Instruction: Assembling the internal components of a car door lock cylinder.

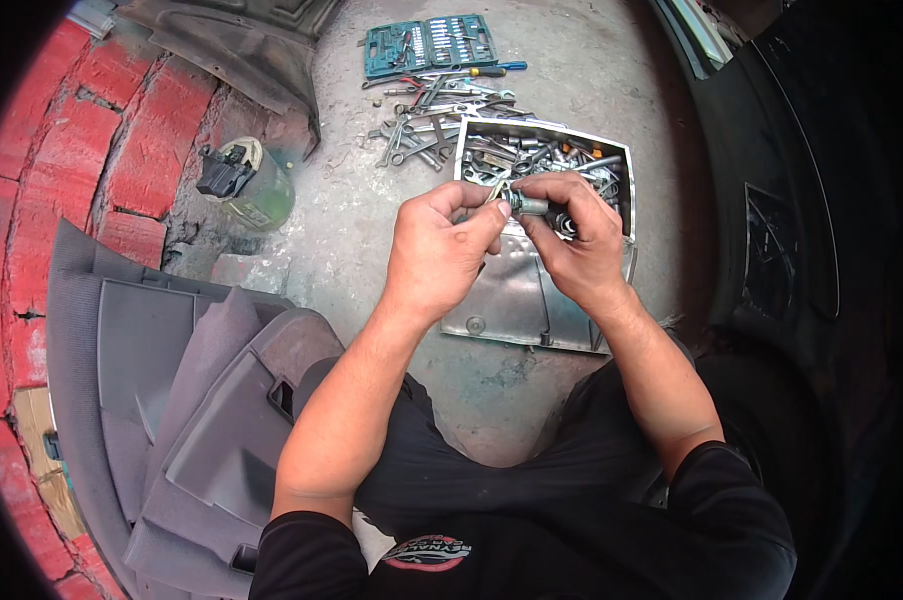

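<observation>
Over an open metal toolbox [629, 200], my two hands come together around a short metal cylinder [532, 206] that looks like a socket. My right hand [584, 240] grips its right end between thumb and fingers. At the other end, my left hand [437, 245] is closed in a pinch, its thumb tip against the piece. A small pale-green bit shows by the left fingertips, too small to name. Wrenches, sockets and other hand tools fill the toolbox under my hands. Its bare metal lid [502, 290] lies folded open toward me.
Loose wrenches [412, 140] lie piled on the concrete floor beyond the toolbox, below an open teal socket set case [430, 48]. At left stand a greenish plastic container [257, 195] and grey trim panels [212, 440] by a red brick wall [82, 150]. A dark car body [772, 200] borders the right.
</observation>
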{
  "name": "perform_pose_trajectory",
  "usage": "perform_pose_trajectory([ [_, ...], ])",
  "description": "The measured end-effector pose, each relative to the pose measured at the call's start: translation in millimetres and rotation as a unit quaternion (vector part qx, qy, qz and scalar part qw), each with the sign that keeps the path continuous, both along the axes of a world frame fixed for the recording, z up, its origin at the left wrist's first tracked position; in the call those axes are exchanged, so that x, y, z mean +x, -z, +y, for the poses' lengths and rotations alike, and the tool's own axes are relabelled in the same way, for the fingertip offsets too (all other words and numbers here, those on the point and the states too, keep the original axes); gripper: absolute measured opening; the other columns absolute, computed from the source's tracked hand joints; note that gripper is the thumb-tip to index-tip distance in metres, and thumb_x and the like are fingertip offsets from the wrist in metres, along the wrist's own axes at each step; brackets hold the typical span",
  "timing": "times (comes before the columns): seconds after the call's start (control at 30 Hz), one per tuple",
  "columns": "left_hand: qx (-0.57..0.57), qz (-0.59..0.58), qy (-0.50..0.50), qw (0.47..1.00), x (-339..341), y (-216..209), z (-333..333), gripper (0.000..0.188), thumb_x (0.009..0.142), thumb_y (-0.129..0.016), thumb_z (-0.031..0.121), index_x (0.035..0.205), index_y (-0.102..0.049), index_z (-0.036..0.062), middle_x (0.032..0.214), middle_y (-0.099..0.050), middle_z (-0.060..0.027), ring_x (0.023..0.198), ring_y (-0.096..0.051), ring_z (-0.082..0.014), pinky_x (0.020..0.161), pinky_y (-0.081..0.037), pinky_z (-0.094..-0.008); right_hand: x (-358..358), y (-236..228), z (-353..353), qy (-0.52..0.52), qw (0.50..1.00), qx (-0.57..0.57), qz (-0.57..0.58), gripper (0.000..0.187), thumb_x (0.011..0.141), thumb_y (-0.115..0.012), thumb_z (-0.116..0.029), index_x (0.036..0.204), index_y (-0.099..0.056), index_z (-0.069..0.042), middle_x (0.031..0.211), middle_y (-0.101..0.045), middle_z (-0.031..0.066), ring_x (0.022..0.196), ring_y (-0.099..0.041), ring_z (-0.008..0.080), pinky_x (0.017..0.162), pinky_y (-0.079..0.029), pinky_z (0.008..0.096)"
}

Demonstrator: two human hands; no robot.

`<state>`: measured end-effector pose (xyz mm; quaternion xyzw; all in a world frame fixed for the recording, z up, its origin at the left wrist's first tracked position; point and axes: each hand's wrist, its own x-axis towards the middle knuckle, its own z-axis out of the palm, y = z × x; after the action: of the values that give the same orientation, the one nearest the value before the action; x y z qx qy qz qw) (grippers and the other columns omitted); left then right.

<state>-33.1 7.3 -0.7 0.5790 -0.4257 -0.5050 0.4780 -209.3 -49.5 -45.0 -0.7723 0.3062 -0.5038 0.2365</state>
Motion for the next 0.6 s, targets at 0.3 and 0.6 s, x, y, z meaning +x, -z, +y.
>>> perform_pose_trajectory([
  [0.3,-0.062,-0.131,0.017,0.989,-1,-1,2,0.028,0.106,-0.066,0.013,0.127,-0.073,-0.0039,0.083,-0.069,-0.0007,0.077,-0.061,-0.0089,0.071,-0.051,-0.0264,9,15,2,-0.013,0.997,0.065,-0.044,0.036,0.080,-0.083,0.000,0.104,-0.058,-0.005,0.115,-0.077,0.0119,0.102,-0.075,0.0225,0.083,-0.060,0.0350],
  [0.6,-0.219,-0.198,-0.035,0.955,2,8,-2,0.018,0.096,-0.075,0.008,0.111,-0.080,-0.0016,0.086,-0.076,-0.0079,0.078,-0.067,-0.0133,0.072,-0.053,-0.0299,8,-1,11,-0.026,0.985,0.168,-0.009,0.055,0.085,-0.079,-0.001,0.138,-0.064,-0.004,0.124,-0.076,0.0168,0.116,-0.074,0.0258,0.098,-0.058,0.0362],
])
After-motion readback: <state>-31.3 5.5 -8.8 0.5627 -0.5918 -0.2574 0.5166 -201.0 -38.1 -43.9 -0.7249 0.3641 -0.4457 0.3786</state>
